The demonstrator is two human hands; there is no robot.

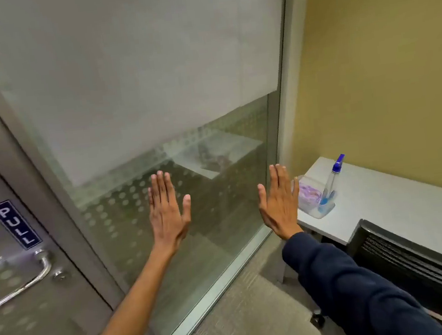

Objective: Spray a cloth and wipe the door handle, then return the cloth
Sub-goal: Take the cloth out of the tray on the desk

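Tub (pixel 308 185): clear, on table (pixel 389 200), holds purple cloth (pixel 307 194) and bottle (pixel 330 185).
Left hand (pixel 168 214): flat, empty.
Right hand (pixel 280 202): flat, empty.

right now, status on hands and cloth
Left hand and right hand open, empty. Cloth in clear container beside spray bottle. Door handle unobstructed.

Door handle (pixel 15 279) cut by left edge, cloth (pixel 309 194) blurred

hands (pixel 169 217): 2 | spray bottle (pixel 331 182): 1 | door handle (pixel 18 281): 1 | clear container (pixel 314 198): 1
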